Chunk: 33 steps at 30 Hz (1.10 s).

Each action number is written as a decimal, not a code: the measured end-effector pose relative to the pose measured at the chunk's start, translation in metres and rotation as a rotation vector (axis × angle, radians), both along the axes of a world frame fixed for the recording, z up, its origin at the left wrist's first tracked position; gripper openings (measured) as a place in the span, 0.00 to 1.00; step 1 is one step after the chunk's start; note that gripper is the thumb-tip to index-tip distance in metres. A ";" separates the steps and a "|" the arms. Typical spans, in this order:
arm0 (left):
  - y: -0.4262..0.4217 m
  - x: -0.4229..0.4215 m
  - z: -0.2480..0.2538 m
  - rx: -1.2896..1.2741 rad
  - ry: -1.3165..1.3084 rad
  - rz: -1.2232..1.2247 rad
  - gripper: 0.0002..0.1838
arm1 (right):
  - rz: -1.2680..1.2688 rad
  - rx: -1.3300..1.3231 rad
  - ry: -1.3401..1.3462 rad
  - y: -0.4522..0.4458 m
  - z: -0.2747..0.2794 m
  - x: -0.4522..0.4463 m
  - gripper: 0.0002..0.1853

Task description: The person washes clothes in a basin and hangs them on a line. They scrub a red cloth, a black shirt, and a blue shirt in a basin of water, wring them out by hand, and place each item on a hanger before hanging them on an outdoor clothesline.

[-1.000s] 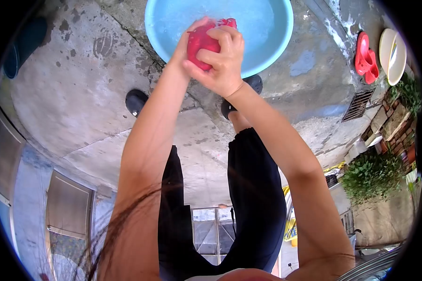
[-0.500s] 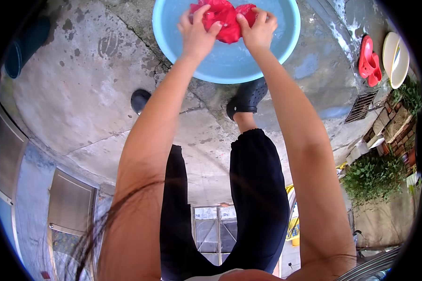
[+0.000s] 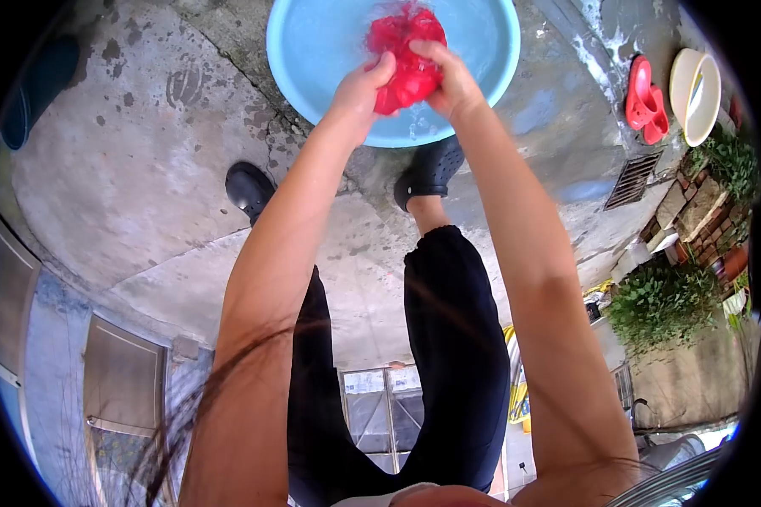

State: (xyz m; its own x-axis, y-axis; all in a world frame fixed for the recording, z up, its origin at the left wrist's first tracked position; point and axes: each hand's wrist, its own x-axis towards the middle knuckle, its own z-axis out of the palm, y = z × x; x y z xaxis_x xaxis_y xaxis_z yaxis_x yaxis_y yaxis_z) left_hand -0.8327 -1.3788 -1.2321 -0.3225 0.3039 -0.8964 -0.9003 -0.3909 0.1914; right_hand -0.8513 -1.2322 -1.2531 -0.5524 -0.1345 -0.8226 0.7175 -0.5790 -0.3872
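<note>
A wet red cloth (image 3: 406, 72) is bunched up over the water in a light blue basin (image 3: 313, 106). My left hand (image 3: 364, 93) grips its left side, thumb on top. On the right side my right hand (image 3: 450, 78) holds the same cloth, its thumb laid across the top and its other fingers partly hidden underneath. The far end of the cloth is blurred above the water.
Black clogs (image 3: 431, 173) are on my feet just below the basin. Red clogs (image 3: 643, 97) and a cream basin (image 3: 695, 97) lie at the right, near a floor drain (image 3: 632, 181) and leafy plants (image 3: 664, 313). A dark boot (image 3: 38, 93) stands far left.
The cloth was squeezed between both hands, then spread wider in the basin. Now my hands are closer together and nearer me, with the cloth bunched between them.
</note>
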 end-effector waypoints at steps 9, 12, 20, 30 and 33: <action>-0.042 -0.022 0.091 0.369 -0.005 0.435 0.38 | 0.400 0.711 1.058 -0.047 0.152 0.024 0.18; -0.062 -0.011 0.096 0.246 0.093 0.244 0.23 | 0.456 0.650 1.116 -0.062 0.199 0.016 0.18; -0.034 -0.031 0.209 -0.033 0.474 0.229 0.23 | -0.200 0.572 0.274 -0.066 0.255 -0.025 0.15; -0.010 -0.037 0.314 -0.259 0.289 -0.254 0.24 | -0.023 -0.114 0.181 -0.028 0.305 -0.032 0.40; -0.015 -0.037 0.342 -0.141 0.156 -0.037 0.18 | -0.141 -0.174 0.221 -0.004 0.295 -0.020 0.44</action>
State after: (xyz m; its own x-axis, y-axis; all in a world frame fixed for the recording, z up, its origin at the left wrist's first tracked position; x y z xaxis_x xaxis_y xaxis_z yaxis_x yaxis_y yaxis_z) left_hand -0.8698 -1.3937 -0.8906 -0.4520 0.1928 -0.8709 -0.8685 -0.3178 0.3804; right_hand -0.8715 -1.2367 -0.9582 -0.7387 -0.1722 -0.6517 0.5350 -0.7380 -0.4113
